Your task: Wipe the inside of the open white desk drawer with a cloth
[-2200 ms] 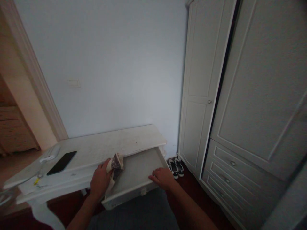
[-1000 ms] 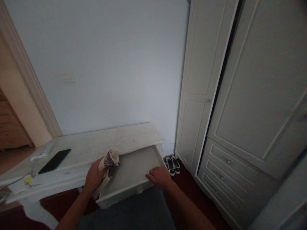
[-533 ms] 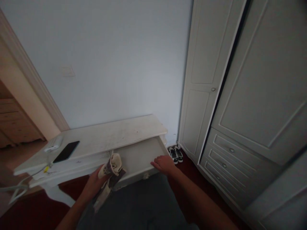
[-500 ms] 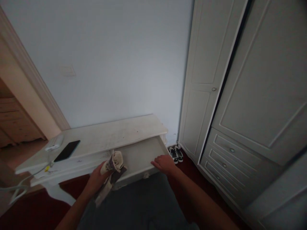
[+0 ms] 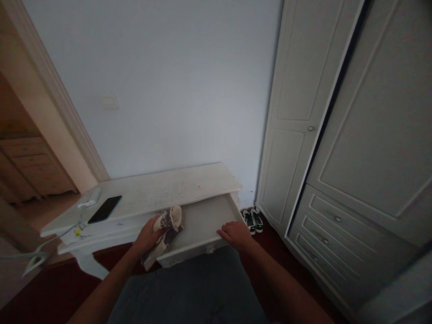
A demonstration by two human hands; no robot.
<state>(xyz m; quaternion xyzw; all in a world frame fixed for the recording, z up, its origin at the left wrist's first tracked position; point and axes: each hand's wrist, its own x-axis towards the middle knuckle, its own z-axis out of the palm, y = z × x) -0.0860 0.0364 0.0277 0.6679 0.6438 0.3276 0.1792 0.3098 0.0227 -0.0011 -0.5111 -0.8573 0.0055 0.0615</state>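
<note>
A low white table [image 5: 151,193] stands against the wall with its drawer [image 5: 202,225] pulled out. My left hand [image 5: 146,234] is closed on a crumpled beige and brown cloth [image 5: 167,225] at the drawer's left front corner. Part of the cloth hangs down outside the drawer. My right hand [image 5: 236,234] rests on the drawer's front edge near its right end, fingers curled over the rim. The inside of the drawer looks bare.
A black phone [image 5: 104,209] and a white device [image 5: 89,198] with a cable lie on the table's left end. A pair of shoes [image 5: 253,220] sits on the floor beside a tall white wardrobe [image 5: 337,148] with drawers. A doorway opens at left.
My left hand with the cloth dipped below the drawer's front edge, then came back up to its left corner. My right hand stayed on the drawer front. The view shifted.
</note>
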